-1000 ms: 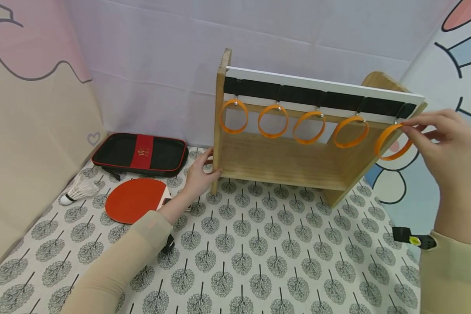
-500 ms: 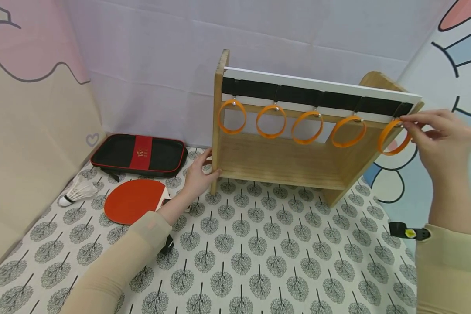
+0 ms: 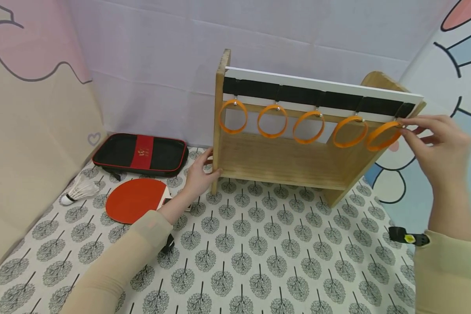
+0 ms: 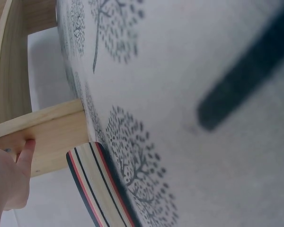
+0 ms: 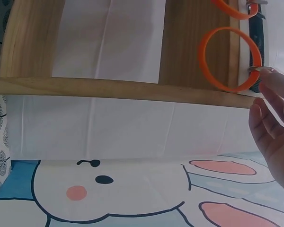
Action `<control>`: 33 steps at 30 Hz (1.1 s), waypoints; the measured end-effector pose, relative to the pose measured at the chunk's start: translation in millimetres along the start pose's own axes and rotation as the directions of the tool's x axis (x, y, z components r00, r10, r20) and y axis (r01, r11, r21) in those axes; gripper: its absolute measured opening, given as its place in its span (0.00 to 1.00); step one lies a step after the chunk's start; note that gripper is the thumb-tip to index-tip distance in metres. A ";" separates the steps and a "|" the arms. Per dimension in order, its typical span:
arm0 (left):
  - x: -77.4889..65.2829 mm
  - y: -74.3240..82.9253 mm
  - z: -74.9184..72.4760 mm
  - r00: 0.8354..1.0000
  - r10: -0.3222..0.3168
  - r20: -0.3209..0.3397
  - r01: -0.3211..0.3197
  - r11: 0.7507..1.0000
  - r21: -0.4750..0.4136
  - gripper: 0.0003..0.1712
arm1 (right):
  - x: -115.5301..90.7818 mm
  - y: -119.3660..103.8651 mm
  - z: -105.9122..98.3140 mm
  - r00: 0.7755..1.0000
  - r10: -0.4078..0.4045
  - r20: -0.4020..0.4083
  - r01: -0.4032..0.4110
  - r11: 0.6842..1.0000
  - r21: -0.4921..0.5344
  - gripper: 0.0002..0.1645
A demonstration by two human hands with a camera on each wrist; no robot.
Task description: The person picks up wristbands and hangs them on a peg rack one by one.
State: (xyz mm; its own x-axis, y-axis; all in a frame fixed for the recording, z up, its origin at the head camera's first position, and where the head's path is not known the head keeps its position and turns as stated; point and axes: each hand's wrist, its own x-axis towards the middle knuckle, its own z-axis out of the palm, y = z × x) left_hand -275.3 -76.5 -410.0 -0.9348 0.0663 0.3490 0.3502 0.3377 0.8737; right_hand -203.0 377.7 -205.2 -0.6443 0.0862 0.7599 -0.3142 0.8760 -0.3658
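In the head view a wooden rack point(image 3: 282, 152) stands on the table, with a white and black strip point(image 3: 282, 90) along its top front. Several orange rings hang there from metal hooks. My right hand point(image 3: 441, 146) pinches the rightmost orange ring point(image 3: 380, 141) at its hook. In the right wrist view this ring point(image 5: 203, 52) passes over the hook point(image 5: 261, 68), with fingertips right at it. My left hand point(image 3: 198, 176) grips the rack's left side panel point(image 3: 218, 126), thumb in front and fingers behind. The left wrist view shows a finger pressed along the wood point(image 4: 57, 142).
A red table tennis paddle point(image 3: 135, 200) lies left of the rack, its handle point(image 4: 102, 184) close by the left hand. Behind it rests a black case point(image 3: 117, 150) with a red band. A shuttlecock point(image 3: 78, 192) lies at far left. Printed cloth walls surround the table.
The rightmost ring has moved left and turned flatter, now at the hook, with my right hand shifting slightly left. My left hand keeps its grip on the rack.
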 end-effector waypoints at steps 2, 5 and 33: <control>0.3 -0.3 -0.1 1.000 0.000 0.003 0.000 1.000 0.004 0.44 | -1.5 -4.6 -3.4 1.000 0.002 -0.008 -0.002 1.000 0.014 0.15; 0.6 -0.7 0.4 1.000 -0.001 0.003 0.001 1.000 0.011 0.44 | -3.3 -12.8 -7.5 0.999 -0.023 -0.024 0.025 0.998 0.052 0.15; -18.0 44.2 -45.4 0.996 0.027 0.090 -0.054 0.951 0.306 0.41 | -49.7 -91.6 24.9 0.913 -0.407 -0.035 0.405 0.891 0.206 0.26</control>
State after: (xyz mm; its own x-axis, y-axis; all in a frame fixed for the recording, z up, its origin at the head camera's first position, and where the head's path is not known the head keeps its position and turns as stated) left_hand -240.3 -105.4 -362.2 -0.9265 0.1594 0.3409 0.3646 0.6046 0.7082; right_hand -159.6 281.4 -222.8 -0.4359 -0.2612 0.8613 -0.6844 0.7176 -0.1287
